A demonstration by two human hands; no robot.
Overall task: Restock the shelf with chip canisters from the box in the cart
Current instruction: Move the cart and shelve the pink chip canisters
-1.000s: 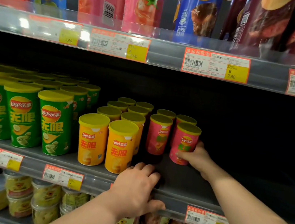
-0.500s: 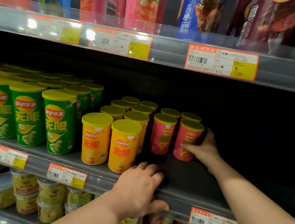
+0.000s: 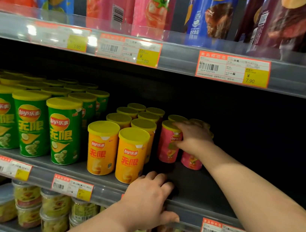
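Observation:
Short pink chip canisters with yellow lids stand in two rows on the dark middle shelf (image 3: 203,187). My right hand (image 3: 194,139) lies over the top of the front right pink canister (image 3: 192,161), hiding its lid. Its forefinger and thumb curl onto the upper part of the front left pink canister (image 3: 166,154). My left hand (image 3: 146,199) holds the shelf's front edge, fingers on top and thumb under the rail. Orange canisters (image 3: 101,148) and taller green canisters (image 3: 63,132) stand to the left. Neither the box nor the cart is in view.
Bare dark shelf floor lies right of and in front of the pink canisters. The upper shelf (image 3: 175,60) carries tall canisters and price tags. Clear-lidded tubs (image 3: 52,211) fill the shelf below.
My right hand has moved from the right side of the front right pink canister up and leftward over its top, reaching the neighbouring pink canister. My left hand has stayed on the shelf edge.

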